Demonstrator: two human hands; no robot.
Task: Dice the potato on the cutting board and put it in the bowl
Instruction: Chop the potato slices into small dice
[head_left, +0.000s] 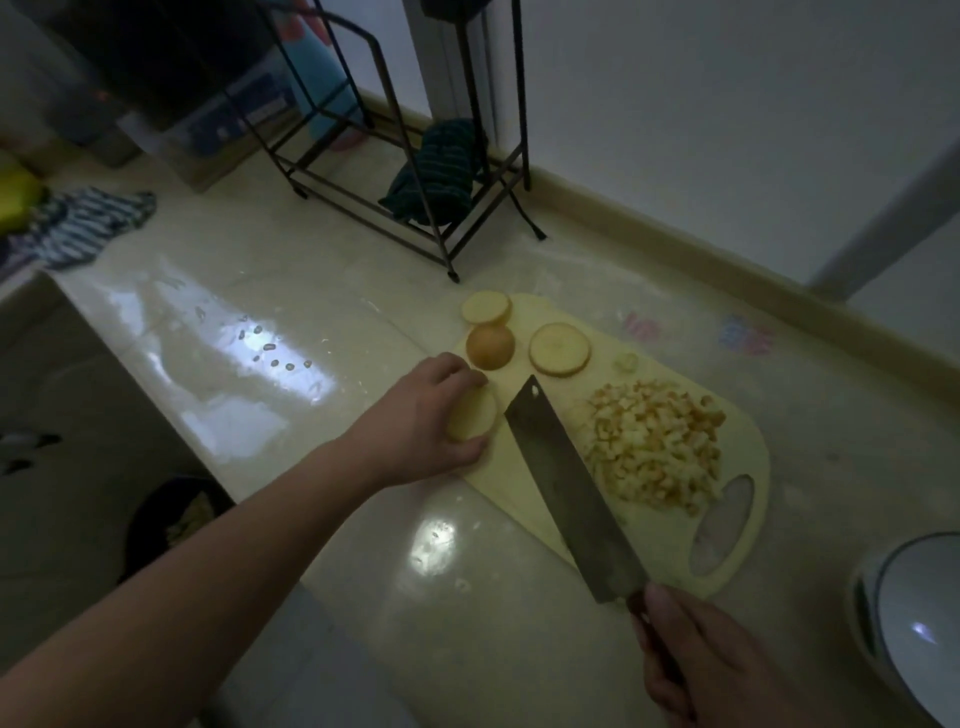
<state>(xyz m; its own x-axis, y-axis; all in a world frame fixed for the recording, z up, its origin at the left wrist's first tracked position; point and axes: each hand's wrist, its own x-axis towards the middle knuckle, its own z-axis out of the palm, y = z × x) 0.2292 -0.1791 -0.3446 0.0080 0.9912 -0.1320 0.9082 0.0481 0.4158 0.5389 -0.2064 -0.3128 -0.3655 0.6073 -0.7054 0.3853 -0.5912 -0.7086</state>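
Both hands work over the cutting board (524, 499) near the counter's back edge.
The left hand (415, 421), arm stretched forward, pinches a potato slice (471, 415) at the board's left edge; the right hand (711, 660) grips the cleaver (566, 493), blade angled across the board beside the diced potato (657, 447). The bowl (909, 618) sits at the counter's right edge.

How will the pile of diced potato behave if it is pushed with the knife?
The diced potato is many loose cubes, so it would probably scatter, not slide together. The cutting board looks smooth; pieces near its edge may slip off.
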